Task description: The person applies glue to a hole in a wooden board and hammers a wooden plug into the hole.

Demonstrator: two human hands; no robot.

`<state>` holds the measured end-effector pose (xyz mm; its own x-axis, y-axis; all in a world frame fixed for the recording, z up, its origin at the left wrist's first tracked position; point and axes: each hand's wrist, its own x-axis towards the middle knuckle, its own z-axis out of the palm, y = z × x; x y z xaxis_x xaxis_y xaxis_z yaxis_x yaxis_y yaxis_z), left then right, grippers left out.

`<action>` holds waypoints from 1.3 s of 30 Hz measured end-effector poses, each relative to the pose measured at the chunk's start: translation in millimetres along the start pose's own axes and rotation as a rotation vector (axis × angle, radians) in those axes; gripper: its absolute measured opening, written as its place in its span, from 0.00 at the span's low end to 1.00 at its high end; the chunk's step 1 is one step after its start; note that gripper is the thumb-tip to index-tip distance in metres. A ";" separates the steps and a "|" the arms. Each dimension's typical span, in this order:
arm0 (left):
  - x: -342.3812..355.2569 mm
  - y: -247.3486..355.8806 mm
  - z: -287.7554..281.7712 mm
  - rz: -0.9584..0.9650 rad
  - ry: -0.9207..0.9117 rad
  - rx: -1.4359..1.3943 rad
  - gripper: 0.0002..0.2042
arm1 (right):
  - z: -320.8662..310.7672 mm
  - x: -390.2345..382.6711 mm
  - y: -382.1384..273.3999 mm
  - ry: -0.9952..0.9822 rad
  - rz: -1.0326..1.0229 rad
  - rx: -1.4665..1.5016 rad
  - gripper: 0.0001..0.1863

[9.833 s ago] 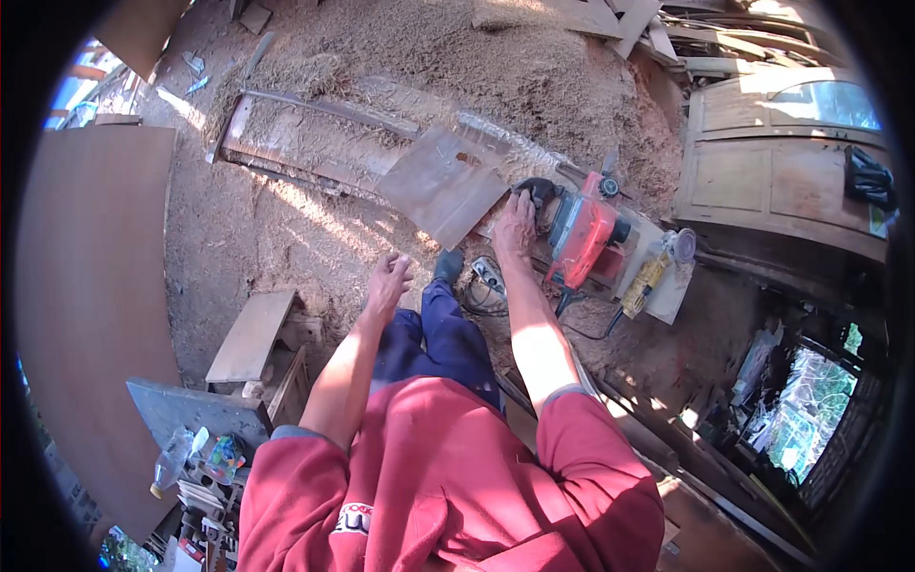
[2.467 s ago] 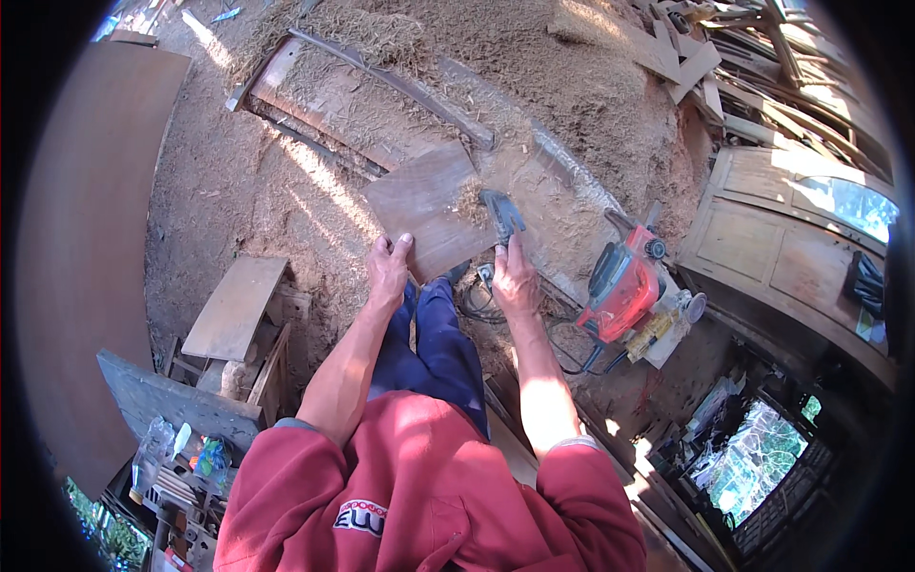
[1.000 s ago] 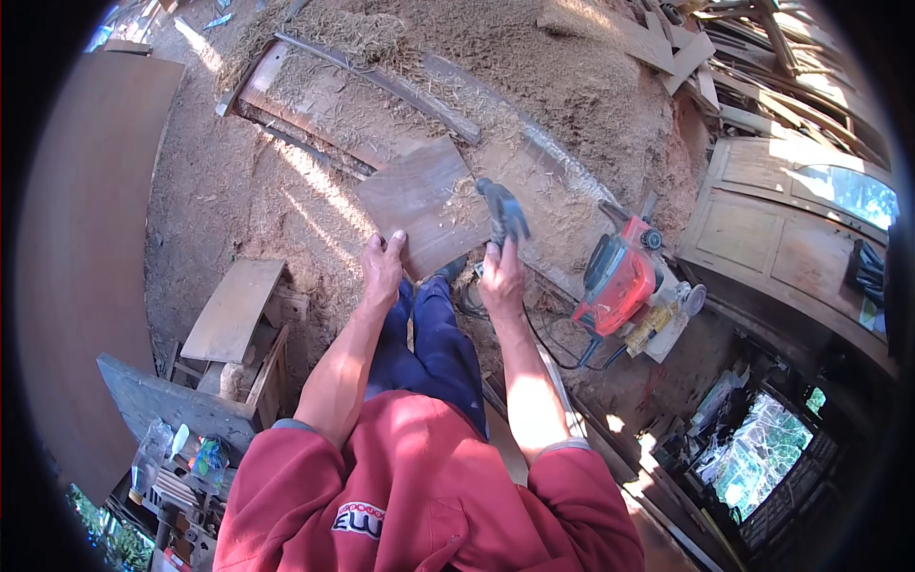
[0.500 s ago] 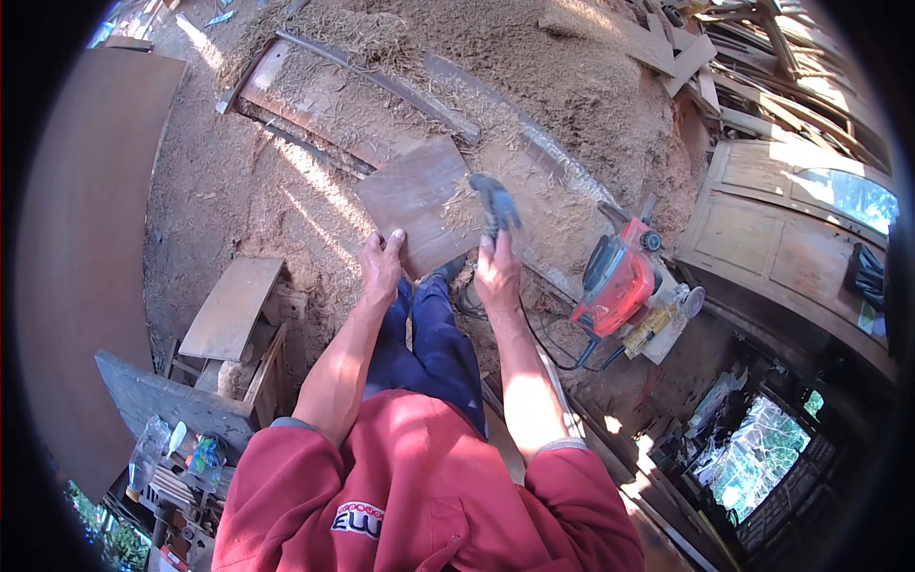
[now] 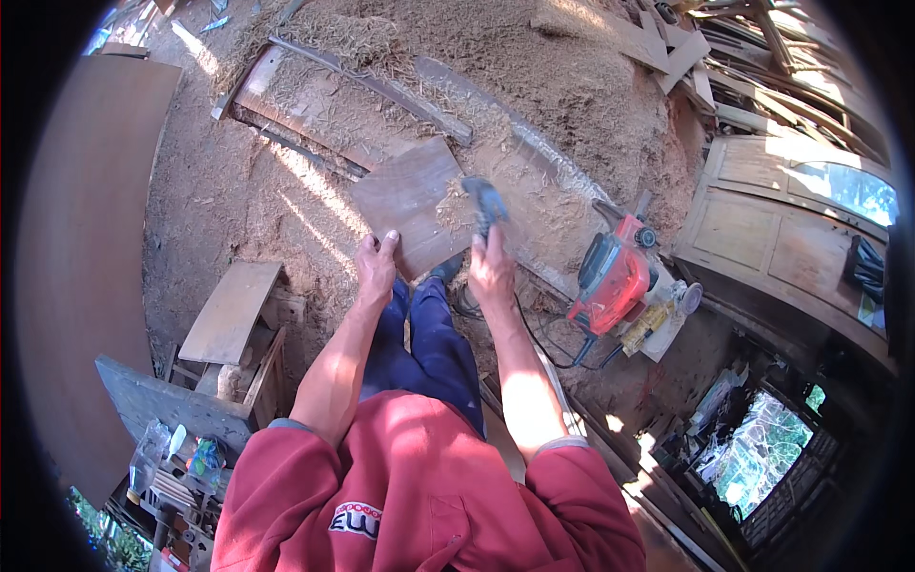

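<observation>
My left hand (image 5: 379, 262) grips the near left edge of a square brown wooden board (image 5: 400, 195), which lies tilted over the dusty planks. My right hand (image 5: 491, 272) is closed on a dark blue-grey object (image 5: 484, 200), blurred and too unclear to name, held over the board's right side beside a small heap of shavings (image 5: 452, 202). A dark shoe (image 5: 444, 269) shows below the board. To the right sits a red power planer (image 5: 610, 281), with a yellow power tool (image 5: 648, 329) beside it.
A large brown sheet (image 5: 86, 248) stands at the left, near a small board (image 5: 229, 310) on a wooden stand and a cluttered tool pile (image 5: 191, 486). Scrap wood (image 5: 762, 76) and panelled cabinet doors (image 5: 734, 238) lie at the right. Sawdust (image 5: 534, 67) covers the ground ahead; black cables trail near my right forearm.
Compared with the earliest frame, my hands now hold the board and the dark object. Over the last second, the dark object in my right hand has shifted slightly left, with motion blur.
</observation>
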<state>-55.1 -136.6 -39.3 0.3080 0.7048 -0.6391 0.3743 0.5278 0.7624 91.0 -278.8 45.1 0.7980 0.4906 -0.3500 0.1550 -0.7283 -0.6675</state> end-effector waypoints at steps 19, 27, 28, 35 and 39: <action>-11.4 18.0 7.8 -0.012 -0.037 -0.099 0.16 | 7.0 -13.4 25.9 0.091 -0.066 0.026 0.27; -49.4 78.2 -8.2 0.079 -0.122 -0.013 0.12 | -25.8 -10.9 28.5 0.241 -0.013 0.039 0.26; -62.1 95.3 -9.8 0.249 -0.128 0.059 0.11 | -32.9 -11.5 34.7 0.329 -0.094 0.037 0.27; -76.2 179.2 -27.5 1.037 -0.108 0.699 0.11 | -61.1 -17.1 36.5 0.305 0.050 0.041 0.27; -54.6 168.9 -4.7 0.391 -0.288 0.458 0.13 | -60.6 -29.0 33.4 0.371 0.038 0.106 0.25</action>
<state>-12.8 -83.7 124.9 0.6943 0.6147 -0.3742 0.5015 -0.0404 0.8642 108.3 -346.4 72.8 0.9615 0.2436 -0.1275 0.0756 -0.6799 -0.7294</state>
